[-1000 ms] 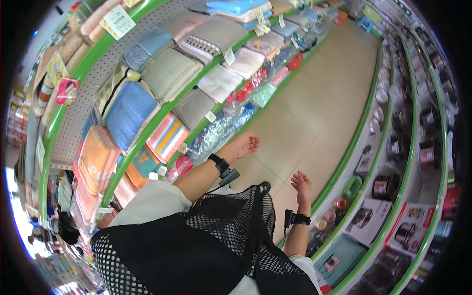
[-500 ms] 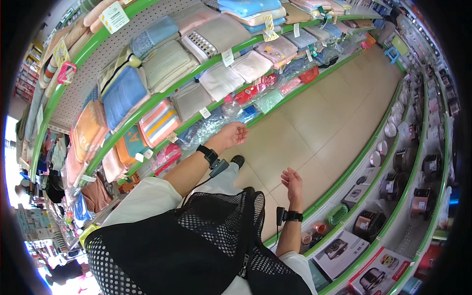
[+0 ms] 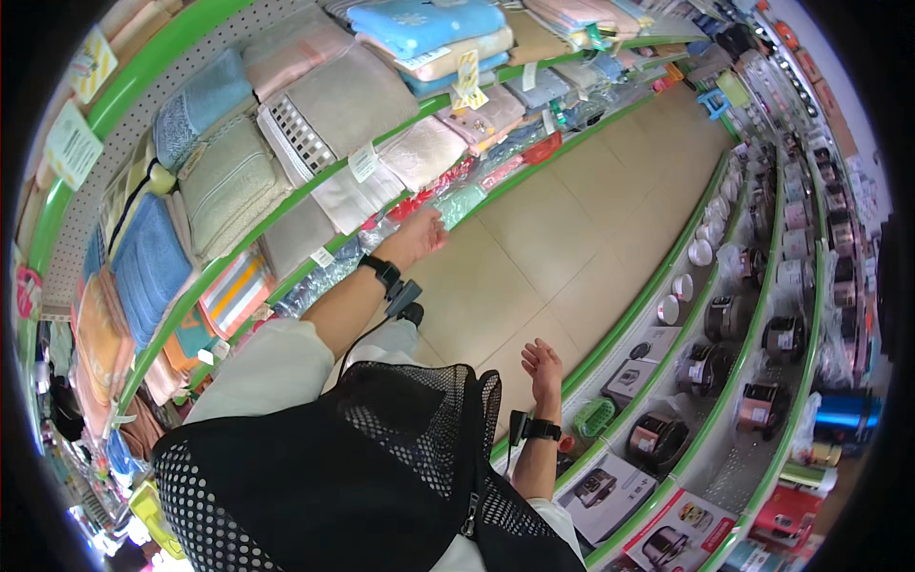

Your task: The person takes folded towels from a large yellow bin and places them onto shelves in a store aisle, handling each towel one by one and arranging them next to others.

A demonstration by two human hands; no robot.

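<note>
My left hand (image 3: 419, 236) reaches forward over the aisle beside the towel shelves, its fingers loosely curled and apart, with nothing in it. Behind it in the picture are plastic-wrapped goods, among them a pale green package (image 3: 459, 204), on the lowest shelf; I cannot tell whether it touches them. White folded towels (image 3: 355, 197) lie on the shelf just left of it. My right hand (image 3: 542, 367) hangs above the tiled floor near the right-hand shelves, fingers slightly bent and apart, holding nothing. Each wrist wears a black strap with a small device.
Green-edged shelves at left carry folded towels, including a blue towel (image 3: 151, 267) and a grey one (image 3: 348, 100). At right, curved shelves hold cookware, boxed appliances (image 3: 605, 484) and a green basket (image 3: 595, 417). A tiled floor (image 3: 534, 238) runs between them toward a blue stool (image 3: 712, 103).
The towel shelves have shifted left in view, and more of the right-hand shelves shows. Both hands sit further left in the picture, the left one higher with its fingers more curled.
</note>
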